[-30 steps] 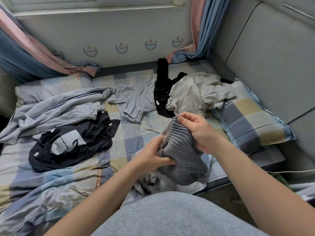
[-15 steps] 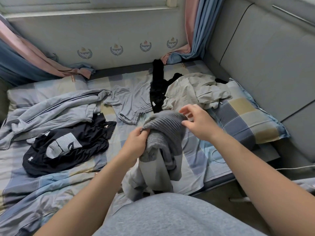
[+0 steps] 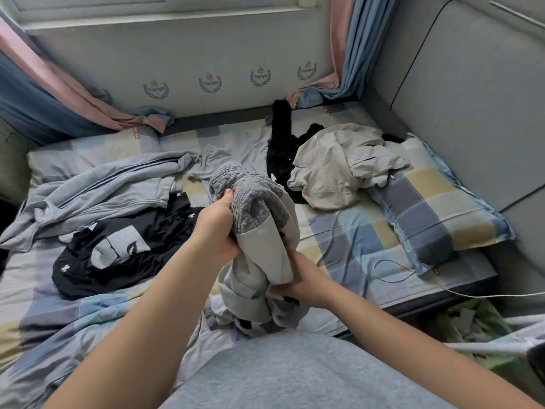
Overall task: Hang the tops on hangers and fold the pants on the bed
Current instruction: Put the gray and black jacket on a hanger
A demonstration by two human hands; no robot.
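Grey pants (image 3: 256, 208) up over near bed (image 3: 348, 240) edge; left hand (image 3: 216, 228) grips ribbed waistband, right hand (image 3: 306, 283) dropped from band, now clutching lower fabric. Wall crests (image 3: 210, 82): lettering too blurred.

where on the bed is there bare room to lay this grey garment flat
Best bare patch: the checked sheet between the held grey garment and the pillow, in front of the beige jacket; a white cable loops at its edge. The near-left quilt below the black shirt is free too. Crowded: the left middle, under the striped jacket.
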